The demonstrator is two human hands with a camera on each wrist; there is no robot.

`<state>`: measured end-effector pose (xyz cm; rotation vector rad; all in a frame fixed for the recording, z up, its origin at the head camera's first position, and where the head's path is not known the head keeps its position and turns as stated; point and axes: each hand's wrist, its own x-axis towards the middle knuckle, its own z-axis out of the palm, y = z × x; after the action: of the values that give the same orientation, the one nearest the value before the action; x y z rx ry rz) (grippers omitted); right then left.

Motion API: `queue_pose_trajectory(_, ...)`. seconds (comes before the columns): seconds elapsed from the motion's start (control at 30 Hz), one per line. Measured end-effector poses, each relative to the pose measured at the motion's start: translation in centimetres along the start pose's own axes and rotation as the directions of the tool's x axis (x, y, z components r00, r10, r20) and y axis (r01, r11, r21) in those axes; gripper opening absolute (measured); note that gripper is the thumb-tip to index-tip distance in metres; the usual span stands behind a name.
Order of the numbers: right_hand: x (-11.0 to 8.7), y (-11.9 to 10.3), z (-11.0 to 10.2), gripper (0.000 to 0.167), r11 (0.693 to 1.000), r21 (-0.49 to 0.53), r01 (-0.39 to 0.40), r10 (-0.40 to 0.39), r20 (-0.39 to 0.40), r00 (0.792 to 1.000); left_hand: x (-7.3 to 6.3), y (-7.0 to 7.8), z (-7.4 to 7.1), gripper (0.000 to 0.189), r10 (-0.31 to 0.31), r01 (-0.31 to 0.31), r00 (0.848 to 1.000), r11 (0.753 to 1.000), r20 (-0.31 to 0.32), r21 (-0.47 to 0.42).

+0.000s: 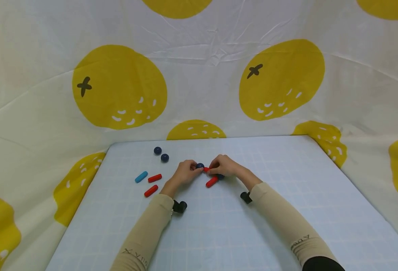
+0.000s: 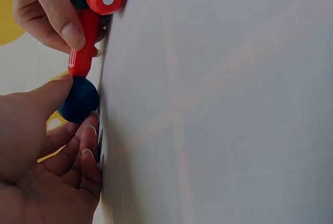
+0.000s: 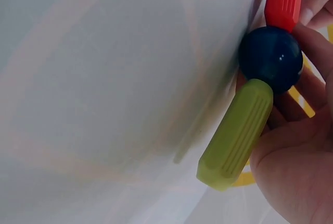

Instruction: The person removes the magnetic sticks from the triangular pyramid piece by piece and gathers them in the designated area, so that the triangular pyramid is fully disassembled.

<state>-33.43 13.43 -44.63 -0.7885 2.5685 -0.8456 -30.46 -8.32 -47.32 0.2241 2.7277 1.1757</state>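
My left hand [image 1: 186,171] pinches a dark blue ball [image 2: 80,100] between thumb and fingers, low over the table. One end of a red rod [image 2: 84,41] meets that ball, and my right hand [image 1: 225,165] pinches the rod with its thumb along the side. At the rod's other end sits a second dark blue ball [image 3: 270,60], mostly covered by the right hand in the head view. A further red rod [image 1: 211,182] sticks out from this ball towards me. From the same ball a yellow-green rod [image 3: 235,135] points under the right palm, hidden in the head view.
Two loose dark blue balls, a farther ball [image 1: 157,150] and a nearer ball [image 1: 164,157], lie at the back left. Left of my left hand are a light blue rod [image 1: 141,177] and two red rods [image 1: 151,191]. A patterned curtain [image 1: 202,75] hangs behind the white table [image 1: 212,233].
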Motion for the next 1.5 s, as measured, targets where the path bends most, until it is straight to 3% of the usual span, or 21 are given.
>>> queue_pose_trajectory(0.4,0.0,0.2,0.3,0.019,1.0,0.01,0.01,-0.01,0.012,1.0,0.2,-0.3,-0.2,0.039,-0.016,0.016,1.0,1.0,0.024,0.013)
queue_pose_trajectory(0.63,-0.1,0.2,0.3,0.018,1.0,0.023,0.007,-0.007,0.009,1.0,0.1,-0.4,-0.2,0.04,-0.057,0.057,0.998,0.998,0.006,0.014)
queue_pose_trajectory(0.93,-0.4,0.0,0.1,0.017,1.0,0.015,-0.012,0.012,0.014,1.0,-0.9,0.2,-0.5,0.042,-0.031,0.031,1.0,0.999,0.007,0.017)
queue_pose_trajectory(1.2,-0.3,0.0,0.0,0.018,0.998,0.02,-0.067,0.066,0.017,0.998,-2.6,-0.4,-4.1,0.039,-0.017,0.018,0.999,0.999,-0.051,0.034)
queue_pose_trajectory(1.5,-0.4,-0.2,0.2,0.015,0.998,0.04,-0.056,0.055,0.01,0.998,-4.9,-4.6,-10.2,0.046,0.057,-0.046,0.988,0.996,-0.141,0.082)
